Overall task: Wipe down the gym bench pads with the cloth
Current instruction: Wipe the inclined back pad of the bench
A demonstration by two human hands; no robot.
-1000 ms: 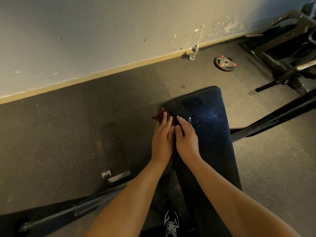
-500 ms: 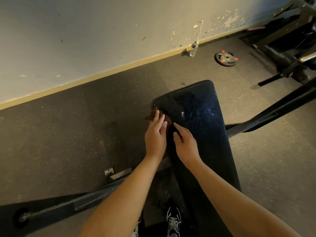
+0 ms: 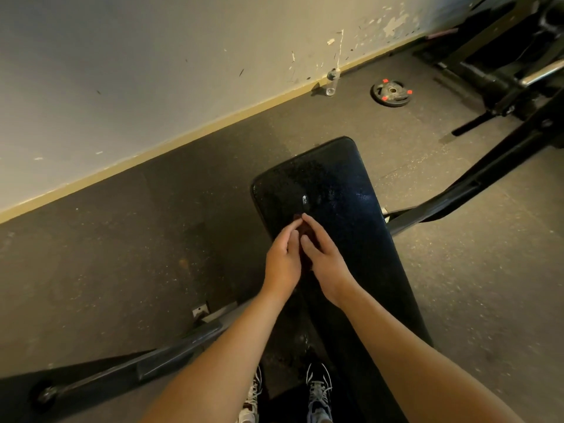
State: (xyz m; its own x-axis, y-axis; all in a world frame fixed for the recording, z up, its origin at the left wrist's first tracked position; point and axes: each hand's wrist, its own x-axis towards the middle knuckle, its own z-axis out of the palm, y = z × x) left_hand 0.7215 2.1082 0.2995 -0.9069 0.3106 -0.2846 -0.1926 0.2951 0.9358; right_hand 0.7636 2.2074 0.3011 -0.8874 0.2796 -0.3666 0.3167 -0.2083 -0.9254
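The black gym bench pad (image 3: 335,184) runs from the middle of the view down toward me, its far end glistening with wet specks. A small reddish-brown cloth (image 3: 305,231) lies on the pad, mostly hidden between my hands. My left hand (image 3: 282,262) is at the pad's left side, its fingers curled in and pinching the cloth. Pressed close beside it on the pad, my right hand (image 3: 328,262) holds the cloth between forefinger and thumb. The fingertips of both hands meet over the cloth.
A clear water bottle (image 3: 332,82) stands by the wall and a weight plate (image 3: 391,92) lies on the rubber floor. Dark frame bars (image 3: 476,184) extend right and left (image 3: 122,367) of the bench. A rack (image 3: 518,71) fills the top right. My shoes (image 3: 319,392) are below.
My hands lay flat on the cloth at the pad's left edge; they have slid toward the pad's middle and their fingers have curled in around the cloth.
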